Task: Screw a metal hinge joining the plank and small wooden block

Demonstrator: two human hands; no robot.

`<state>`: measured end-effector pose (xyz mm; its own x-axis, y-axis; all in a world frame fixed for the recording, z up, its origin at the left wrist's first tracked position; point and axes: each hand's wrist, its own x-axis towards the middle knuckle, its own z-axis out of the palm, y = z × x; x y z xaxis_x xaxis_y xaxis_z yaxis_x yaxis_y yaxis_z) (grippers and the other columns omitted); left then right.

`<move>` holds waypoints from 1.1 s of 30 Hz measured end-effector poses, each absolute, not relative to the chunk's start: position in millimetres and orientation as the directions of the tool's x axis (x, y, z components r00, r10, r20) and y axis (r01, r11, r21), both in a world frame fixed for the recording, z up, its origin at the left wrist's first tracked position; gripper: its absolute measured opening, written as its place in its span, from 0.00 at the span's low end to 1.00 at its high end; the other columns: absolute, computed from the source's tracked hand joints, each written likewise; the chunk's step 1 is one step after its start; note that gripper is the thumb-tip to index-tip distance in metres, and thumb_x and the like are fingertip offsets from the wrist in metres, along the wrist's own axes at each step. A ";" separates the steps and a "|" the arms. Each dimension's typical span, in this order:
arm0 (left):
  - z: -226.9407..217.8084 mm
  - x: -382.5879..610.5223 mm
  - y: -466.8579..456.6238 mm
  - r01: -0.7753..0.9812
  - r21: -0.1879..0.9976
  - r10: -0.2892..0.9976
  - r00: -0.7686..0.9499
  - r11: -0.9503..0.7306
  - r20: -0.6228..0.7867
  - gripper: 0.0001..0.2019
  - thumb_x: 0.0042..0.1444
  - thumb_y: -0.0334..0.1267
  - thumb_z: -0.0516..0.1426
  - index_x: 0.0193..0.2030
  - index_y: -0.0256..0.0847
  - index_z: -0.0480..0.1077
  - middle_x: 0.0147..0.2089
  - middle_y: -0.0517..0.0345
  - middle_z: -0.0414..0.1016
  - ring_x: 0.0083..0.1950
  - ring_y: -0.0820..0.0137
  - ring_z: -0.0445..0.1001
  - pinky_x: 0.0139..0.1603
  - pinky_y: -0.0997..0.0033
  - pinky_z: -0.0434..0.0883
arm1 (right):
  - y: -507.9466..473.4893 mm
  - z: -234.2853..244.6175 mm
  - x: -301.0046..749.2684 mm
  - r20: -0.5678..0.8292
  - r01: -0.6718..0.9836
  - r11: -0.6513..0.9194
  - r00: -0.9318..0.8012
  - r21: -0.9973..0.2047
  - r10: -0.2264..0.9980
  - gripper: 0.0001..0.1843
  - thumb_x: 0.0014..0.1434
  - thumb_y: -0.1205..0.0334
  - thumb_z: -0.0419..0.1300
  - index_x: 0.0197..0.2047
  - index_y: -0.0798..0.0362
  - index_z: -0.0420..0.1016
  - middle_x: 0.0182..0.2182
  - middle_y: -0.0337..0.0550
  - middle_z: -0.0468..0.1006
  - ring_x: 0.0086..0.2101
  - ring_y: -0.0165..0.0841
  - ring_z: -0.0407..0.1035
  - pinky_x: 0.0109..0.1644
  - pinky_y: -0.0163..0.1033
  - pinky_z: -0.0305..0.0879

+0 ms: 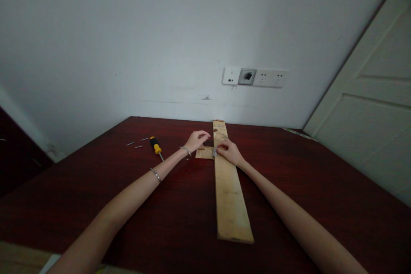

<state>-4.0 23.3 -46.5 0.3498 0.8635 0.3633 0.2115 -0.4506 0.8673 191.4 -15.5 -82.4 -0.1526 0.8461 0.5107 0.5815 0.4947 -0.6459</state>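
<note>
A long wooden board lies lengthwise on the dark red table, its far end by the wall. Against its left edge is a short wooden piece. A small silver metal piece, hinge-like, sits where the two meet. My right hand rests over the long board, thumb and fingers pinched at the metal piece; any smaller item between the fingertips is hidden. My left hand hovers above the short piece, fingers curved and apart, with nothing visible in it. A yellow and black screwdriver lies left of my left hand.
Several thin metal rods or screws lie left of the screwdriver on the table. Sockets and a switch panel are on the white wall behind. A flat strip lies at the far right edge, near a pale door.
</note>
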 end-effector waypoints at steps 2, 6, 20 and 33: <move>-46.9 -4.0 23.6 0.220 0.867 0.866 0.350 -0.447 0.357 0.09 0.54 0.34 0.54 0.36 0.33 0.74 0.33 0.53 0.74 0.33 0.71 0.72 0.20 0.82 0.67 | -16.5 -81.6 190.8 0.513 0.581 0.493 -0.146 -0.648 0.846 0.06 0.47 0.63 0.60 0.30 0.52 0.77 0.30 0.41 0.75 0.31 0.33 0.66 0.37 0.38 0.62; -47.8 -4.5 24.7 0.232 0.865 0.868 0.351 -0.445 0.352 0.09 0.54 0.35 0.54 0.37 0.33 0.74 0.33 0.53 0.75 0.33 0.71 0.72 0.21 0.81 0.67 | -18.2 -81.1 190.4 0.512 0.575 0.486 -0.131 -0.658 0.849 0.08 0.47 0.64 0.59 0.33 0.52 0.77 0.31 0.41 0.75 0.31 0.33 0.66 0.37 0.38 0.63; -55.8 -25.2 36.5 0.488 0.534 0.689 0.669 -0.690 0.278 0.25 0.41 0.44 0.65 0.47 0.38 0.72 0.45 0.49 0.73 0.47 0.62 0.70 0.48 0.65 0.65 | -17.5 -84.4 192.6 0.525 0.539 0.494 -0.110 -0.682 0.844 0.11 0.48 0.66 0.55 0.35 0.53 0.76 0.32 0.41 0.74 0.32 0.32 0.66 0.38 0.38 0.62; -61.3 -30.7 34.8 0.570 0.450 0.672 0.735 -0.687 0.095 0.38 0.39 0.44 0.66 0.58 0.38 0.61 0.51 0.50 0.68 0.52 0.60 0.64 0.52 0.64 0.62 | -16.5 -86.0 192.6 0.516 0.526 0.491 -0.111 -0.694 0.849 0.11 0.49 0.65 0.55 0.36 0.54 0.75 0.32 0.42 0.75 0.33 0.33 0.67 0.39 0.38 0.63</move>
<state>-30.7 34.8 -61.3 0.7346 0.6718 0.0954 0.5701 -0.6874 0.4500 192.6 -16.5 -86.0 -0.1114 0.8493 0.5160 0.5265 0.4908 -0.6942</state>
